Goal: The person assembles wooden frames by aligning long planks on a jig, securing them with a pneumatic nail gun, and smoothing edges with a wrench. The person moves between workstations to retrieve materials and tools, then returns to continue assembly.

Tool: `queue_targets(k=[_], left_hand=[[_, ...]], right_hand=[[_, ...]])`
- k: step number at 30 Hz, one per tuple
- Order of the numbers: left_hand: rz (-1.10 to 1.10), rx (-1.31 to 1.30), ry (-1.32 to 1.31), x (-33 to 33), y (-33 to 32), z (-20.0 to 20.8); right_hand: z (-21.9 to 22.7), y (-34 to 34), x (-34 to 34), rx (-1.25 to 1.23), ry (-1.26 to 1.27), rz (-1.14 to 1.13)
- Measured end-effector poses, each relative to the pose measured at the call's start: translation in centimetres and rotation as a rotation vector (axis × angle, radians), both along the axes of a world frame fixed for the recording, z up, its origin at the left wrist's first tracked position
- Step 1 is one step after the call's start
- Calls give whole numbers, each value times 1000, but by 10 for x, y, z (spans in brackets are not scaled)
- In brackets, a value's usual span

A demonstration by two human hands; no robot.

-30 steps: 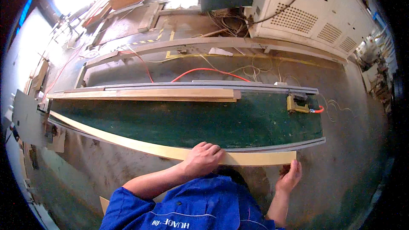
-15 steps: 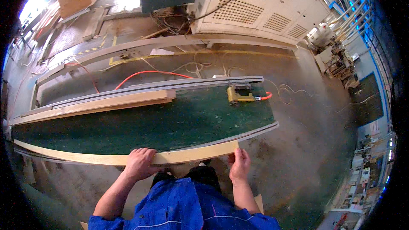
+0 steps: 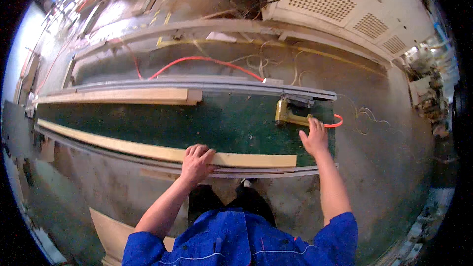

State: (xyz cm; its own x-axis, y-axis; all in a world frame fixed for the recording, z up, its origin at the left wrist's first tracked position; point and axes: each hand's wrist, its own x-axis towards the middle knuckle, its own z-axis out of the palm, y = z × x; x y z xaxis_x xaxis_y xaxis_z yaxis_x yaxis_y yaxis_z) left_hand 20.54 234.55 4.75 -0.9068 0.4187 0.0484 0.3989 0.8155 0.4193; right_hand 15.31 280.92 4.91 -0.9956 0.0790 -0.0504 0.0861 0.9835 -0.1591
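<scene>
Moved the right hand (image 3: 315,135) off the pale wood strip (image 3: 256,159) to the yellow tool (image 3: 294,118) near the far right corner of the desk (image 3: 236,128), with a pretty wide grip. Got the left hand (image 3: 197,162) draped over the strip along the near edge, can't tell how tightly.

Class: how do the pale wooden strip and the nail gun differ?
The wooden strip is long, slim and pale; the nail gun is short, angular and olive-yellow. The wooden strip lies along the near edge, under the left hand; the nail gun lies toward the far right, its handle by the right hand. The nail gun has an orange hose; the wooden strip has none. Both rest on the green worktop.
</scene>
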Motion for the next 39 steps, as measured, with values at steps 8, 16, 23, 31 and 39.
queue_targets(k=[8,16,23,31,39], left_hand=[[384,-39,175,-37,-8,-44],[548,-246,57,-57,-16,-53],[556,-206,48,-56,-21,-57],[557,-192,60,-56,-24,-57],[559,-188,59,-55,-22,-56]], right_hand=[[-31,17,-71,125,-160,477],[45,-59,-18,-166,-254,730],[33,-141,68,-98,-213,913],[22,-157,80,-27,-199,941],[26,-169,80,92,-197,957]])
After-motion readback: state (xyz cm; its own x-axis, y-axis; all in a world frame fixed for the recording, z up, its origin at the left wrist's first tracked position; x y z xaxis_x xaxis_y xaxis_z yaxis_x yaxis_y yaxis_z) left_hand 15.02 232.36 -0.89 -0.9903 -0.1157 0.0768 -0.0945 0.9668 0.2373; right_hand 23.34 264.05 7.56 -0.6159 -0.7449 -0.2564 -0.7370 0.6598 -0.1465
